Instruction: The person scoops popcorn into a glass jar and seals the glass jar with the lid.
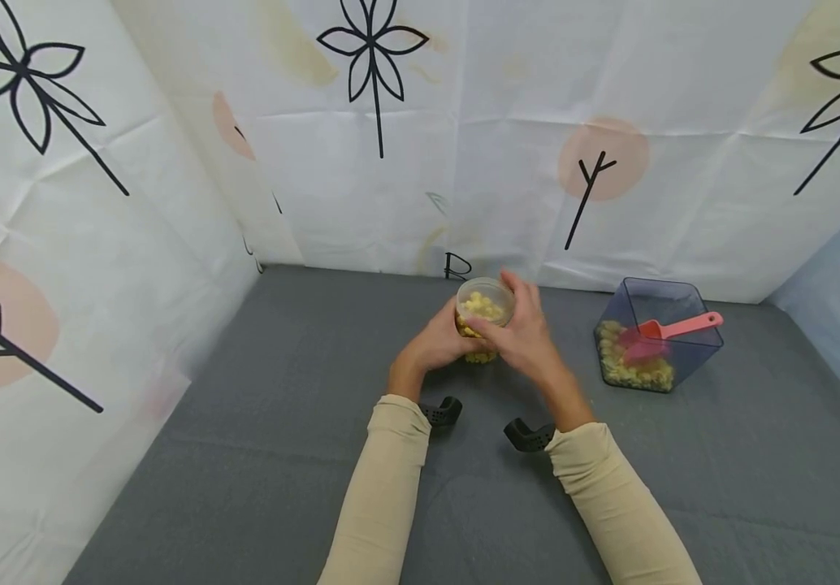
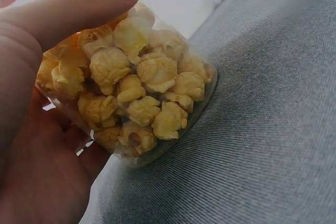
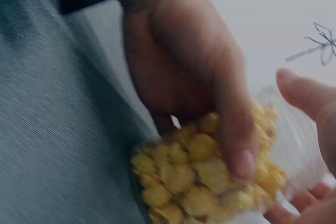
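Note:
A clear plastic cup [image 1: 484, 305] full of yellow popcorn is held over the grey table at the middle back. My left hand [image 1: 438, 341] grips its side from the left, thumb across the wall [image 2: 68, 9]. My right hand [image 1: 526, 329] curls round the cup's upper rim from the right, with its thumb [image 3: 310, 98] at the open end. In the left wrist view the cup [image 2: 142, 93] leans, its base edge close to the grey cloth. The right wrist view shows the cup [image 3: 210, 182] with the left hand's fingers [image 3: 231, 129] wrapped over it.
A dark clear bin [image 1: 683, 296] holding popcorn and a pink scoop [image 1: 672, 327] stands to the right of my hands. Printed white sheets wall in the grey table [image 1: 281, 455] at the back and left. Black wrist mounts [image 1: 442, 412] sit below my hands.

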The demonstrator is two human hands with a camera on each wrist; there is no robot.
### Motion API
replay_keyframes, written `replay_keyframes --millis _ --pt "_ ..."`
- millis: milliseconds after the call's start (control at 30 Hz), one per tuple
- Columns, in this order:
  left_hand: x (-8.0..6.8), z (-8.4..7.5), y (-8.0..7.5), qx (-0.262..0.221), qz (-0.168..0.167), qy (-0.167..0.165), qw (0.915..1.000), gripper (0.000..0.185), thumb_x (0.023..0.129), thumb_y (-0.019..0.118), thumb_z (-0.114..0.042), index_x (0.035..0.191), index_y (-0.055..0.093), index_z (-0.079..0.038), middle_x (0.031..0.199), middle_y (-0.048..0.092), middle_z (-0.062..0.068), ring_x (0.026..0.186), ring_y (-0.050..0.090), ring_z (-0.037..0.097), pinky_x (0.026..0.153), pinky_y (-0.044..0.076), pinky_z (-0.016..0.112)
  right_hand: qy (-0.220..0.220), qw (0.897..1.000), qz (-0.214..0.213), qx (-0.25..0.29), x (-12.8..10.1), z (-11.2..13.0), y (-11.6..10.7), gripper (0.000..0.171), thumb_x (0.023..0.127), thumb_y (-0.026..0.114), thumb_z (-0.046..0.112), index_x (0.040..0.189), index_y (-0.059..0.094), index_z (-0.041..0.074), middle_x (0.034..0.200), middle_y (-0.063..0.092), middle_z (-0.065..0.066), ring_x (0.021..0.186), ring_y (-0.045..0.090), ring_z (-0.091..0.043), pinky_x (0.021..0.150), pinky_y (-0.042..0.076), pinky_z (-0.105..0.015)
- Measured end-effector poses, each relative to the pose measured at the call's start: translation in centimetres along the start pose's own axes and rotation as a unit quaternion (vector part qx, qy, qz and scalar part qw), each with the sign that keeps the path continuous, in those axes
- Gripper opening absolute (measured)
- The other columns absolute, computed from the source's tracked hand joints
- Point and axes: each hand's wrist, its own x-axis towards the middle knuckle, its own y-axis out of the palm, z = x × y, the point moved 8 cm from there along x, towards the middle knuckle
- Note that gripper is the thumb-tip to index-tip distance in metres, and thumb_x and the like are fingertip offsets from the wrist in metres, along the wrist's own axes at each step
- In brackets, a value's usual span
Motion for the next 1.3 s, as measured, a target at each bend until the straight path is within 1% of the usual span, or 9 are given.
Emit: replay_keyframes --millis 133,200,333,500,633,833,1067,1200,1300 --pt "0.0 0.0 0.2 0.002 0.004 0.007 1.0000 0.084 0.089 0.080 -0.022 0.156 0.029 -0.019 0.141 0.050 0.008 0.118 0.056 0.025 0.099 0.050 0.043 0.041 0.998 -0.057 0.002 -0.2 -0.3 0.4 0.098 0.083 0.085 0.041 0.158 0.031 0.008 0.146 0.028 -0.022 0.126 0.044 -0.039 0.109 0.041 -0.054" --pt "-0.1 0.0 0.2 0.003 0.003 0.007 1.0000 0.085 0.089 0.080 -0.022 0.156 0.028 -0.019 0.141 0.050 0.008 0.117 0.055 0.024 0.099 0.050 0.043 0.053 0.997 -0.061 0.006 -0.3 -0.4 0.6 0.100 0.082 0.085 0.044 0.158 0.030 0.009 0.146 0.025 -0.021 0.128 0.043 -0.039 0.110 0.040 -0.054" --pt "-0.1 0.0 0.0 -0.004 0.000 0.005 1.0000 0.088 0.088 0.081 -0.024 0.157 0.028 -0.019 0.140 0.051 0.007 0.117 0.056 0.024 0.099 0.051 0.044 0.038 0.999 -0.003 0.023 0.0 -0.5 0.6 0.104 0.086 0.081 0.040 0.163 0.017 0.013 0.157 0.019 -0.020 0.138 0.036 -0.039 0.113 0.037 -0.058" --pt "-0.2 0.3 -0.2 0.003 -0.014 -0.015 0.9998 0.093 0.084 0.085 -0.031 0.157 0.028 -0.023 0.142 0.051 0.004 0.123 0.056 0.023 0.104 0.049 0.046 -0.013 0.992 0.089 0.091 0.4 -0.6 0.2 0.098 0.096 0.070 0.017 0.166 0.001 0.015 0.171 0.014 -0.015 0.158 0.018 -0.035 0.122 0.025 -0.063" --pt "-0.2 0.5 -0.2 0.013 -0.018 -0.025 0.9994 0.096 0.083 0.087 -0.033 0.157 0.028 -0.021 0.142 0.051 0.005 0.124 0.055 0.024 0.107 0.048 0.047 -0.035 0.988 0.102 0.112 0.4 -0.8 -0.2 0.092 0.098 0.066 0.009 0.165 0.004 0.011 0.169 0.021 -0.017 0.157 0.022 -0.036 0.123 0.024 -0.064" --pt "-0.1 0.5 -0.2 0.011 -0.019 -0.021 0.9995 0.093 0.082 0.087 -0.032 0.155 0.030 -0.019 0.140 0.052 0.005 0.121 0.056 0.024 0.105 0.049 0.045 -0.010 0.997 0.044 0.060 0.4 -0.9 -0.2 0.094 0.091 0.077 0.022 0.163 0.018 0.009 0.157 0.027 -0.023 0.141 0.037 -0.039 0.115 0.036 -0.060" --pt "0.1 -0.1 0.0 -0.008 -0.002 0.026 0.9996 0.084 0.087 0.083 -0.020 0.154 0.033 -0.015 0.140 0.053 0.007 0.120 0.057 0.024 0.103 0.050 0.044 0.051 0.998 -0.028 0.022 0.1 -1.1 0.2 0.102 0.082 0.085 0.040 0.160 0.025 0.012 0.147 0.025 -0.022 0.128 0.041 -0.036 0.109 0.039 -0.054" --pt "0.0 0.0 0.0 -0.010 -0.005 0.016 0.9998 0.087 0.085 0.085 -0.022 0.154 0.032 -0.017 0.139 0.053 0.006 0.121 0.056 0.024 0.104 0.050 0.045 0.046 0.997 0.015 0.060 0.2 -1.3 0.2 0.107 0.087 0.081 0.034 0.165 0.010 0.017 0.157 0.019 -0.019 0.135 0.039 -0.040 0.110 0.039 -0.057" --pt "-0.1 0.3 -0.1 0.001 -0.015 -0.009 0.9998 0.091 0.083 0.087 -0.027 0.154 0.031 -0.019 0.139 0.052 0.005 0.121 0.056 0.023 0.105 0.049 0.045 0.024 0.988 0.072 0.132 0.4 -1.4 -0.1 0.107 0.093 0.073 0.016 0.165 -0.006 0.020 0.169 0.013 -0.015 0.149 0.032 -0.042 0.118 0.033 -0.059"
